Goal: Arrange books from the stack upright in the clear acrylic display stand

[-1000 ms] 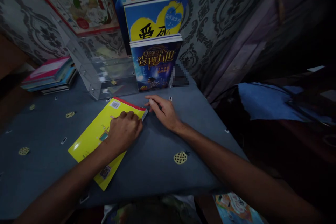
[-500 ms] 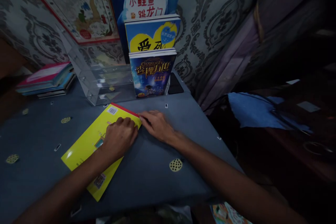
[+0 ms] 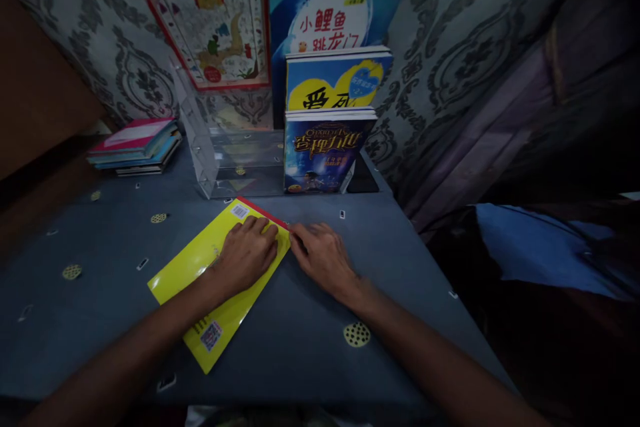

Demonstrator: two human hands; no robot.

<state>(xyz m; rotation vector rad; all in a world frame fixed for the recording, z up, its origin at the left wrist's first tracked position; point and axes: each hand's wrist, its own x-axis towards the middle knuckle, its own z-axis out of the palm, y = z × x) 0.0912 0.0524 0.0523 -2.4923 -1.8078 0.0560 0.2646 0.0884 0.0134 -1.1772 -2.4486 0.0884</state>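
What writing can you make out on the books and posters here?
"小鲤鱼 跳龙门": white patch on the blue poster.
"CHARLETY": very uncertain, gold title on the dark blue book; Chinese title beneath too blurred.
Black characters on the blue-and-yellow book: half hidden, unreadable.
Red-framed poster heading: blurred.
Yellow book barcode and code square: too small.

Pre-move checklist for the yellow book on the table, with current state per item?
1. Yellow book lies flat on the blue tablecloth: ok.
2. Left hand rests palm-down on the book's right end: ok.
3. Right hand has fingertips at the book's near corner, beside the red edge: ok. Whether it has a grip on the corner: cannot tell.
4. Clear acrylic stand behind the book has open space left of the upright dark blue book: ok.
5. Stack of books at far left lies apart from the hands: ok.
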